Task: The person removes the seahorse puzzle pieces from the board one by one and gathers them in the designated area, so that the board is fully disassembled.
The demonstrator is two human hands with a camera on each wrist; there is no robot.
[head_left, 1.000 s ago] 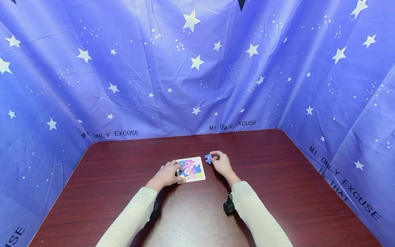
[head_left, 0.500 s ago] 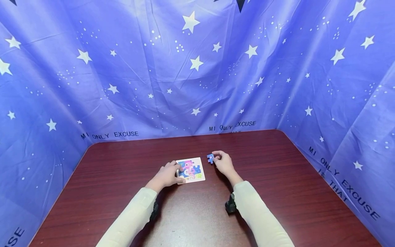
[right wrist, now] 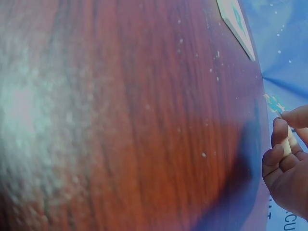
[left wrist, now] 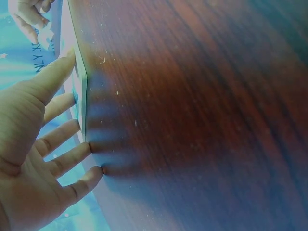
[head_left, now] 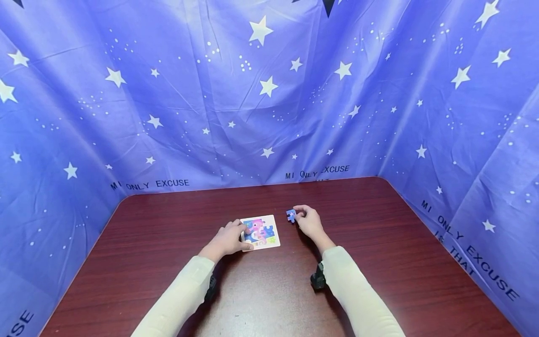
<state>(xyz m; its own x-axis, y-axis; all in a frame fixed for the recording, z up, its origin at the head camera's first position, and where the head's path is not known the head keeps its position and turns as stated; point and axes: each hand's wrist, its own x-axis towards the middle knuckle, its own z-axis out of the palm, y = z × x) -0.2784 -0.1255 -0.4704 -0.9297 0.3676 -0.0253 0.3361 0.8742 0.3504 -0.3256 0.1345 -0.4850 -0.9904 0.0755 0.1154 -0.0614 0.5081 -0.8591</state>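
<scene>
A square jigsaw puzzle board point(head_left: 270, 219) with a white border lies flat on the table, showing a pink seahorse on blue. Its upper right part is bare of pieces. My left hand point(head_left: 227, 238) rests on the board's left side, covering some of it. In the left wrist view its fingers point(left wrist: 60, 134) are spread and fairly straight, the thumb at the board's edge. Right of the board, my right hand point(head_left: 309, 222) pinches a blue jigsaw puzzle piece point(head_left: 291, 215) bearing a pink star, between thumb and index finger. The right wrist view shows this piece above the curled other fingers.
A dark red wooden table point(head_left: 168, 220) carries the board. Behind and at both sides hangs a blue curtain point(head_left: 189, 93) with white stars and lettering. Black wrist cameras point(head_left: 317, 277) sit under the pale sleeves.
The right hand has drawn the puzzle piece a little to the right, away from the board. The left hand and the board have stayed in place.
</scene>
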